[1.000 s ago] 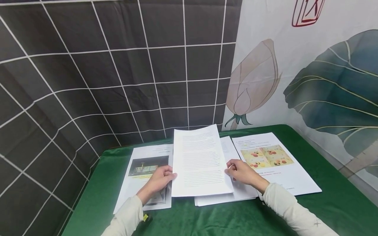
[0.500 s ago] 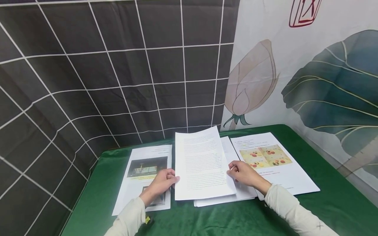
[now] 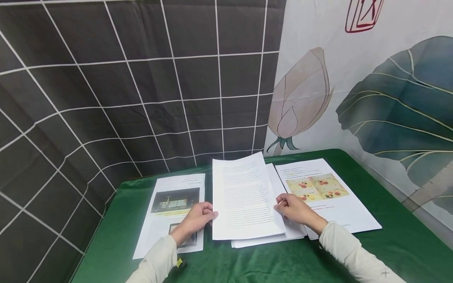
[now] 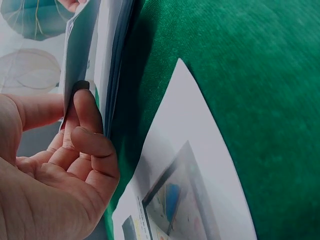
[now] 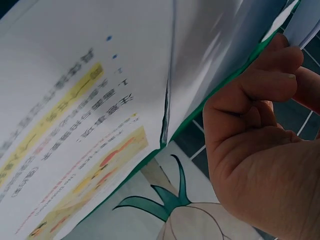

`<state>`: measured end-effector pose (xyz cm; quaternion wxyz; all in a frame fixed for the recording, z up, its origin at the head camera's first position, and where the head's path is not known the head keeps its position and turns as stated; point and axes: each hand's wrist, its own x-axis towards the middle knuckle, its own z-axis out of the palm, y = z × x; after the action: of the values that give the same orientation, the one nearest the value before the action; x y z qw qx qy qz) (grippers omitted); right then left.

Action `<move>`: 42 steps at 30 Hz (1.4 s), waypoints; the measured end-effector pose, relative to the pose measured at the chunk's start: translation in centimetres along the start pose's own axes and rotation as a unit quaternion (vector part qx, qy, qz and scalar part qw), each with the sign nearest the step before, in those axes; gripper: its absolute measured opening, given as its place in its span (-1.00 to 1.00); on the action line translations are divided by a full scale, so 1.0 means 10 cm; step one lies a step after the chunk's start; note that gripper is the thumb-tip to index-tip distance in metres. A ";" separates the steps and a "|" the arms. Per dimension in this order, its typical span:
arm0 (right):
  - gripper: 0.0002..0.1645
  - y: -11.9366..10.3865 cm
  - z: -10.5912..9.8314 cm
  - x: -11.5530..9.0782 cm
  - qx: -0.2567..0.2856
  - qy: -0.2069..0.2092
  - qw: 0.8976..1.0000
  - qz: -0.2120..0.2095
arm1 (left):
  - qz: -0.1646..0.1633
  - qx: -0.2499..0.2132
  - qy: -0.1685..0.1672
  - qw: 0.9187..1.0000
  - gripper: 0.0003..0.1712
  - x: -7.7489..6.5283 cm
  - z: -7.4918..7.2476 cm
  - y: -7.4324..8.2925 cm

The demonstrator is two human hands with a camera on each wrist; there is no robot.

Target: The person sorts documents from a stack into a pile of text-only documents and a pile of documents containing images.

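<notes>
White printed paper (image 3: 242, 200), covered in lines of text, is raised off the table in the head view with its far edge curving up. My left hand (image 3: 197, 217) pinches its left edge between thumb and fingers, as the left wrist view shows with the paper (image 4: 77, 55) seen nearly edge-on. At the right edge, my right hand (image 3: 295, 208) pinches the paper with curled fingers. Whether it is one sheet or a few, I cannot tell. Below it lies a stack of printed sheets (image 3: 295, 229), partly covered by the held paper.
A sheet with dark photos (image 3: 148, 232) lies on the left, under my left forearm. On the right rests a document with a yellow picture (image 3: 357, 220). A small black-and-yellow object (image 3: 179, 262) sits by my left sleeve. Green cloth (image 3: 265, 265) covers the table; patterned curtains hang behind.
Both hands have shifted slightly to the right with the held paper, and its near edge sits a little lower in view. The sheets on the table have stayed put.
</notes>
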<state>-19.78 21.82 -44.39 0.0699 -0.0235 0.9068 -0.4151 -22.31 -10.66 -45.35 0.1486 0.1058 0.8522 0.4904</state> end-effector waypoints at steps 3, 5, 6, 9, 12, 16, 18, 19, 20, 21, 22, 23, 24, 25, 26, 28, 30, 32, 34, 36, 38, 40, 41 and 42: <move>-0.81 0.01 -0.02 -0.01 0.004 0.002 1.000 0.000 | -0.002 0.001 -0.002 1.000 -0.80 0.02 0.02 0.01; -0.81 0.03 -0.04 -0.02 0.007 0.001 1.000 -0.003 | -0.004 -0.003 -0.004 1.000 -0.80 0.03 0.03 0.01; -0.82 0.04 -0.05 -0.02 0.007 0.000 1.000 -0.003 | -0.004 -0.005 -0.006 1.000 -0.80 0.03 0.04 0.02; -0.82 0.06 -0.07 -0.03 0.005 0.002 1.000 0.000 | -0.004 -0.009 -0.013 1.000 -0.79 0.04 0.06 0.02; -0.81 0.08 -0.07 -0.04 0.001 0.002 1.000 0.005 | -0.002 -0.007 -0.018 1.000 -0.80 0.04 0.09 0.02; -0.81 0.09 -0.07 -0.04 0.000 0.000 1.000 0.005 | 0.002 -0.004 -0.025 1.000 -0.80 0.05 0.11 0.02; -0.83 0.10 -0.07 -0.04 -0.001 0.000 1.000 0.007 | 0.002 -0.006 -0.030 1.000 -0.79 0.05 0.11 0.02; -0.83 0.10 -0.08 -0.04 -0.003 0.000 1.000 0.007 | 0.003 -0.007 -0.031 0.999 -0.79 0.05 0.12 0.02; -0.83 0.11 -0.08 -0.04 -0.004 0.000 1.000 0.006 | 0.006 -0.008 -0.031 0.999 -0.79 0.06 0.12 0.02; -0.84 0.11 -0.09 -0.03 -0.004 0.001 1.000 0.009 | 0.005 -0.007 -0.032 0.999 -0.79 0.06 0.12 0.03; -0.84 0.12 -0.09 -0.03 -0.006 0.003 1.000 0.012 | 0.005 -0.007 -0.032 0.999 -0.78 0.06 0.13 0.03; -0.84 0.12 -0.10 -0.03 -0.006 0.004 1.000 0.011 | 0.003 -0.008 -0.032 0.999 -0.78 0.07 0.13 0.03; -0.83 0.13 -0.11 -0.03 -0.007 0.004 1.000 0.010 | 0.004 -0.007 -0.032 0.999 -0.78 0.07 0.13 0.04; -0.83 0.13 -0.11 -0.03 -0.007 0.004 1.000 0.011 | 0.004 -0.005 -0.032 0.999 -0.78 0.07 0.14 0.04; -0.83 0.13 -0.11 -0.03 -0.005 0.006 1.000 0.013 | 0.004 -0.003 -0.032 0.999 -0.79 0.07 0.14 0.04; -0.82 0.14 -0.12 -0.04 -0.003 0.008 1.000 0.014 | 0.006 0.001 -0.034 0.999 -0.79 0.08 0.16 0.04; -0.81 0.14 -0.13 -0.04 -0.001 0.007 1.000 0.016 | 0.009 0.004 -0.036 0.999 -0.79 0.09 0.17 0.04; -0.81 0.15 -0.12 -0.04 0.001 0.006 1.000 0.019 | 0.010 0.005 -0.039 0.999 -0.80 0.09 0.18 0.03; -0.82 0.16 -0.13 -0.04 0.001 0.005 1.000 0.023 | 0.015 0.006 -0.043 0.999 -0.79 0.10 0.20 0.02; -0.83 0.18 -0.13 -0.03 0.002 0.005 1.000 0.027 | 0.014 0.005 -0.046 0.999 -0.79 0.11 0.21 0.02; -0.84 0.20 -0.13 -0.02 0.000 0.006 1.000 0.027 | 0.017 0.006 -0.050 0.999 -0.79 0.12 0.23 0.01; -0.84 0.21 -0.14 -0.02 0.000 0.008 1.000 0.030 | 0.019 0.007 -0.051 0.998 -0.79 0.13 0.24 0.01; -0.83 0.22 -0.14 -0.02 0.000 0.008 1.000 0.030 | 0.016 0.007 -0.052 0.998 -0.79 0.14 0.24 0.02; -0.82 0.22 -0.14 -0.03 -0.002 0.009 1.000 0.030 | 0.017 0.009 -0.053 0.998 -0.79 0.15 0.25 0.02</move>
<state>-19.67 24.41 -45.12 0.0744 0.0072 0.9084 -0.4114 -22.79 -8.08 -46.54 0.1840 0.1477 0.8454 0.4792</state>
